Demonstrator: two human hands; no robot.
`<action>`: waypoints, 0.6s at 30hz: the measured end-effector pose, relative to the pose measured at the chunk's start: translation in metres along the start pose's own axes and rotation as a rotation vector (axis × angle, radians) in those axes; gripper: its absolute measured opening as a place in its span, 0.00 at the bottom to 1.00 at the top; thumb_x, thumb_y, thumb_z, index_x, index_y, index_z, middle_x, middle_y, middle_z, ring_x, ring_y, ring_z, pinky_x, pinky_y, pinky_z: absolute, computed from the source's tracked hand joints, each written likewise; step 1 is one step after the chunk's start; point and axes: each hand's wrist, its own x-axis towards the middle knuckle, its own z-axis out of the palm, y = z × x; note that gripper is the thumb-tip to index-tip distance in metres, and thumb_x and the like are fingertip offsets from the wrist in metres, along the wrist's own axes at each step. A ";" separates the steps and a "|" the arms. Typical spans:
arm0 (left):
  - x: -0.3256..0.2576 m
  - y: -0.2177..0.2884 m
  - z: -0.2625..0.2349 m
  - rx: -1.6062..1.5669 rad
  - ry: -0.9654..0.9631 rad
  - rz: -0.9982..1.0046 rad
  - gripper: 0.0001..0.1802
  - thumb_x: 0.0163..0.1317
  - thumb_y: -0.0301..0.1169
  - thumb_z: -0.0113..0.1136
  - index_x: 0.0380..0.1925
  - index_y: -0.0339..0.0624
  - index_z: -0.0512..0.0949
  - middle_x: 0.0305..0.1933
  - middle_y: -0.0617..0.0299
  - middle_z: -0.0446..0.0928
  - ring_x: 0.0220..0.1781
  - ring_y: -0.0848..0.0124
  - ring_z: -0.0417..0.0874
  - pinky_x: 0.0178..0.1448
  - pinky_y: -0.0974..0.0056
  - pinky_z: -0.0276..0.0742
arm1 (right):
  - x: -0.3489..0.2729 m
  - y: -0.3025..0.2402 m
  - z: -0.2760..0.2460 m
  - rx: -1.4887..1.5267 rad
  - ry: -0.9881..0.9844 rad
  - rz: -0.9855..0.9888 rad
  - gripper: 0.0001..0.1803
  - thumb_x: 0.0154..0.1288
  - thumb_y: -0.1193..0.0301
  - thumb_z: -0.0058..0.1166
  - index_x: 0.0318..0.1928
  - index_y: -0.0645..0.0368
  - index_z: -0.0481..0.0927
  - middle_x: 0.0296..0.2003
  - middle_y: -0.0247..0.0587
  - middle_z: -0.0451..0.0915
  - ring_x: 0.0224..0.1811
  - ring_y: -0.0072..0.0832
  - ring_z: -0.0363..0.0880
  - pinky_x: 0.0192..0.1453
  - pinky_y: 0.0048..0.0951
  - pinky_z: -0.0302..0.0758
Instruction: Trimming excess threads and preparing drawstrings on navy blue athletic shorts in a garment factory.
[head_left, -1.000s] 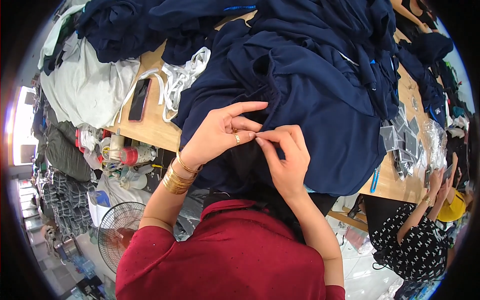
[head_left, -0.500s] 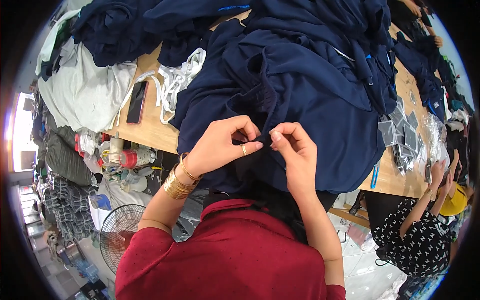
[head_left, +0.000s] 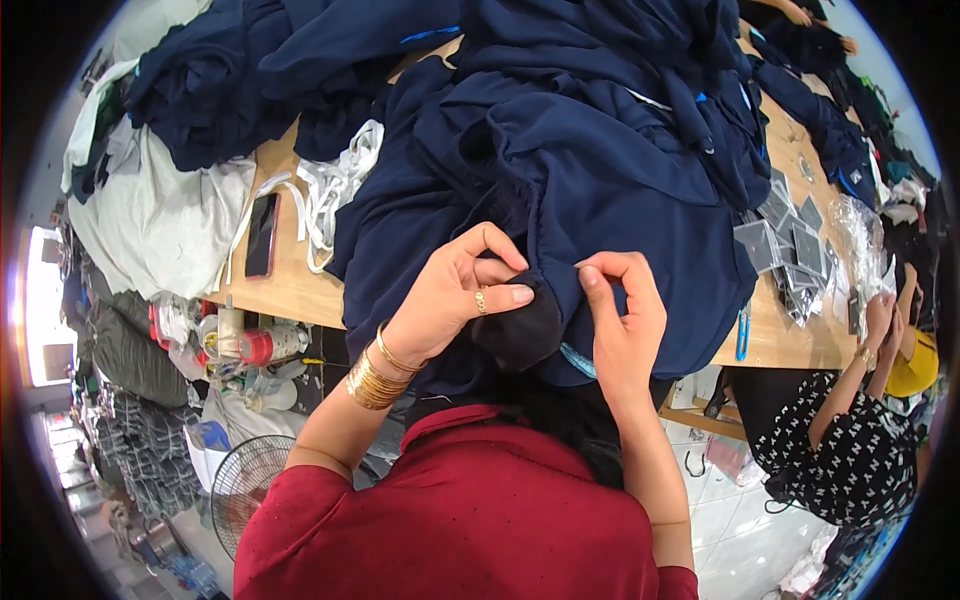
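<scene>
A navy garment [head_left: 640, 215] lies spread over the table's near edge, its gathered waistband [head_left: 534, 220] running toward me. My left hand [head_left: 462, 290] pinches the near end of that waistband between thumb and fingers. Beneath its fingertips hangs a fold of black cloth [head_left: 525, 335]. My right hand [head_left: 628, 315] is a short way to the right, thumb and forefinger brought together at the navy cloth. Whatever lies between those fingertips is too small to make out. A strip of light blue [head_left: 577, 360] shows at the garment's lower edge.
More navy garments [head_left: 215, 85] are heaped at the back. On the left of the table [head_left: 290, 298] are a phone [head_left: 262, 235], white straps [head_left: 340, 185] and pale grey cloth [head_left: 165, 235]. Small packets [head_left: 790, 250] and a blue tool [head_left: 743, 335] lie right, near a co-worker [head_left: 840, 445].
My right hand has moved right, away from the left, widening the gap between them. The black cloth fold and light blue strip now show. The whole view has shifted slightly.
</scene>
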 end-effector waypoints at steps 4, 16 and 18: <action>0.010 -0.005 0.015 0.108 0.025 -0.058 0.15 0.55 0.22 0.63 0.42 0.36 0.71 0.33 0.64 0.79 0.35 0.81 0.77 0.41 0.76 0.72 | 0.003 -0.003 -0.013 -0.062 0.069 -0.051 0.03 0.60 0.80 0.52 0.32 0.62 0.72 0.30 0.38 0.73 0.34 0.31 0.71 0.41 0.27 0.67; 0.034 -0.005 0.059 0.324 -0.242 0.021 0.08 0.62 0.26 0.56 0.39 0.33 0.76 0.35 0.68 0.77 0.36 0.83 0.75 0.41 0.76 0.72 | 0.005 -0.011 -0.067 -0.097 0.232 -0.112 0.04 0.66 0.76 0.46 0.34 0.63 0.68 0.31 0.40 0.68 0.32 0.30 0.68 0.39 0.25 0.66; 0.041 -0.010 0.064 0.262 -0.286 -0.029 0.08 0.63 0.27 0.55 0.39 0.34 0.76 0.35 0.69 0.77 0.36 0.83 0.75 0.43 0.76 0.72 | 0.002 0.000 -0.071 -0.179 0.280 -0.068 0.04 0.66 0.76 0.46 0.33 0.63 0.68 0.30 0.40 0.68 0.32 0.31 0.69 0.38 0.27 0.66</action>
